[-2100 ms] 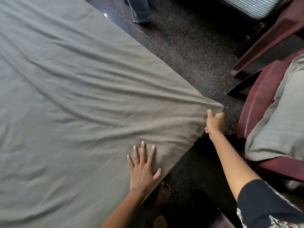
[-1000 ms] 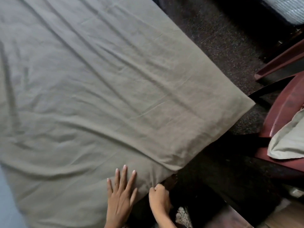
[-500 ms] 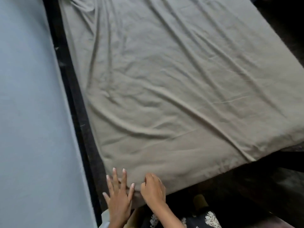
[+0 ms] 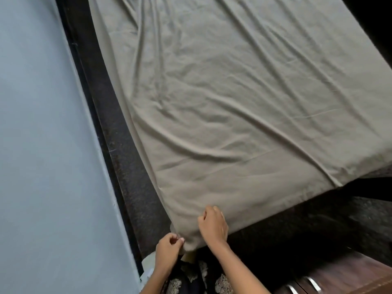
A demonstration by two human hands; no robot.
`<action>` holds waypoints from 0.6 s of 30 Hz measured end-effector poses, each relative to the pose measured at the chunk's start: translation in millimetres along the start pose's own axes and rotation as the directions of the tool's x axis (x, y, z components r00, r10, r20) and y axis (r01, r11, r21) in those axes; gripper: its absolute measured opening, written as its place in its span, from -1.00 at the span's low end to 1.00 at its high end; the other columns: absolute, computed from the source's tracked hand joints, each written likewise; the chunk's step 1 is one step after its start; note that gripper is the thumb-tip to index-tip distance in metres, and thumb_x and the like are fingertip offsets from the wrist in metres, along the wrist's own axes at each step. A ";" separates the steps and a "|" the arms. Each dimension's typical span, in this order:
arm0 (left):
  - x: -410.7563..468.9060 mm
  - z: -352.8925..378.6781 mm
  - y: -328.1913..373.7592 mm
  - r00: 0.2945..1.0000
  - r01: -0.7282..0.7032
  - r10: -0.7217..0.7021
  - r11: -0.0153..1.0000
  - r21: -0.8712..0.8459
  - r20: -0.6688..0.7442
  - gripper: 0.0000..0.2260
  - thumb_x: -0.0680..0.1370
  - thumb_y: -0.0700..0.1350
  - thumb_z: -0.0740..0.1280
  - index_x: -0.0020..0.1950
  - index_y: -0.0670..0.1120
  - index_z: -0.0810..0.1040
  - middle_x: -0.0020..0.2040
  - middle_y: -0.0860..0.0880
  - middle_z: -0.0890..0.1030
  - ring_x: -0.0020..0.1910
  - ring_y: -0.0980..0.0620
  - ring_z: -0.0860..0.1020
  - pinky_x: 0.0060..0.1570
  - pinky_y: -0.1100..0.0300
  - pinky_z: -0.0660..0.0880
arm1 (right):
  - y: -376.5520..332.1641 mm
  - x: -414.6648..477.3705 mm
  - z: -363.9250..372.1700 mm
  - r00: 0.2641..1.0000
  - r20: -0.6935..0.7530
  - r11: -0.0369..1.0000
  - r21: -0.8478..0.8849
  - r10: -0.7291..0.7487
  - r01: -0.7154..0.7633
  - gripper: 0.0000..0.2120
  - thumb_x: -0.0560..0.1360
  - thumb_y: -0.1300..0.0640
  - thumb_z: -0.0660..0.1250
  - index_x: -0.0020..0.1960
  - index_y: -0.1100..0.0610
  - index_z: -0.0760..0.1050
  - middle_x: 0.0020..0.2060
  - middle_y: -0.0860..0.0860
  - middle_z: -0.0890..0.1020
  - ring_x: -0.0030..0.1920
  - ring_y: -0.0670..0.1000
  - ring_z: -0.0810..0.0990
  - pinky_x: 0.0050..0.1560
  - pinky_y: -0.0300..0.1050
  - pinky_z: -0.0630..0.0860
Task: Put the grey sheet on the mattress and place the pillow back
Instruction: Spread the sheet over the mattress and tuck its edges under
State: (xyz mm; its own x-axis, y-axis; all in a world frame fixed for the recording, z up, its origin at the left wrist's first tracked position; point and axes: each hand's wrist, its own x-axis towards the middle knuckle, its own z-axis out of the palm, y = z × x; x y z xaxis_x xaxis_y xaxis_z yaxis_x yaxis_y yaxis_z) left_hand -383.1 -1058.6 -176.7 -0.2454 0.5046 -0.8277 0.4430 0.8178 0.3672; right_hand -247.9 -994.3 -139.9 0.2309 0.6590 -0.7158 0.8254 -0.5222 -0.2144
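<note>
At the far left of the view stands a plain pale blue-grey painted wall (image 4: pixel 42 145). Just beside it runs a strip of dark speckled floor (image 4: pixel 118 149), which separates the wall from the bed.

The wrinkled grey sheet (image 4: pixel 222 102) of plain cloth lies spread across the mattress and covers it completely, so the mattress itself is hidden beneath. Long creases run diagonally across the cloth from the far left towards the near right. The left side of the sheet hangs down towards the floor strip, and the near edge drapes over the mattress end.

At the near left corner of the sheet, the left hand (image 4: pixel 168 246) has its fingers curled, thumb and forefinger pinching the cloth at the corner tip. Just to its right, the right hand (image 4: pixel 213 225) sits knuckles-up on the top of the sheet close to the near edge, fingers bent down into the cloth and gripping it. The two hands are near each other but not touching.

Below the hands shows a dark garment with a pale floral print (image 4: pixel 191 281). At the lower right corner stands a reddish-brown wooden cabinet (image 4: pixel 343 276) with curved metal handles (image 4: pixel 311 282).
</note>
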 end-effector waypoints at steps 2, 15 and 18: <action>2.6 -4.0 -2.0 0.999 -0.044 0.042 0.996 0.078 0.034 -0.83 0.48 -0.17 0.41 -0.29 -0.17 0.53 -0.37 -0.03 0.56 -0.36 0.07 0.48 -0.27 0.20 0.39 | 0.8 0.5 -1.4 1.000 0.000 1.000 0.007 -0.006 0.006 -0.80 0.53 0.09 0.15 0.08 0.12 0.47 0.10 0.05 0.52 0.17 0.08 0.48 0.06 -0.08 0.42; 10.7 -23.4 -10.1 0.983 0.162 -0.182 0.931 0.327 0.031 -0.82 0.58 -0.09 0.17 -0.19 0.00 0.50 -0.13 0.00 0.64 -0.12 0.01 0.57 0.03 0.10 0.50 | -5.0 -4.2 -10.4 0.977 0.196 0.996 -0.019 -0.081 0.087 -0.80 0.52 0.16 0.12 0.06 0.11 0.47 0.12 0.10 0.58 0.17 0.14 0.53 0.08 -0.09 0.43; 24.6 -28.2 36.7 0.994 0.061 -0.057 0.997 0.038 -0.097 -0.78 0.65 -0.09 0.11 -0.01 -0.09 0.53 0.09 -0.13 0.60 0.03 -0.11 0.53 0.05 0.08 0.41 | -13.6 8.5 -14.2 0.978 0.139 0.987 0.030 -0.159 0.156 -0.82 0.54 0.16 0.13 0.08 0.07 0.46 0.14 0.08 0.55 0.17 0.12 0.51 0.07 -0.10 0.42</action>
State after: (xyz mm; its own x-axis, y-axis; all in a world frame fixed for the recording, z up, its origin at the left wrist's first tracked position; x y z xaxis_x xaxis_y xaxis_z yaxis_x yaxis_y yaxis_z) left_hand -397.1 -1008.4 -171.6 -0.3526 0.4814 -0.8025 0.4593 0.8362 0.2998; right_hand -249.8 -973.9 -133.7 0.0234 0.6519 -0.7580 0.8353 -0.4294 -0.3435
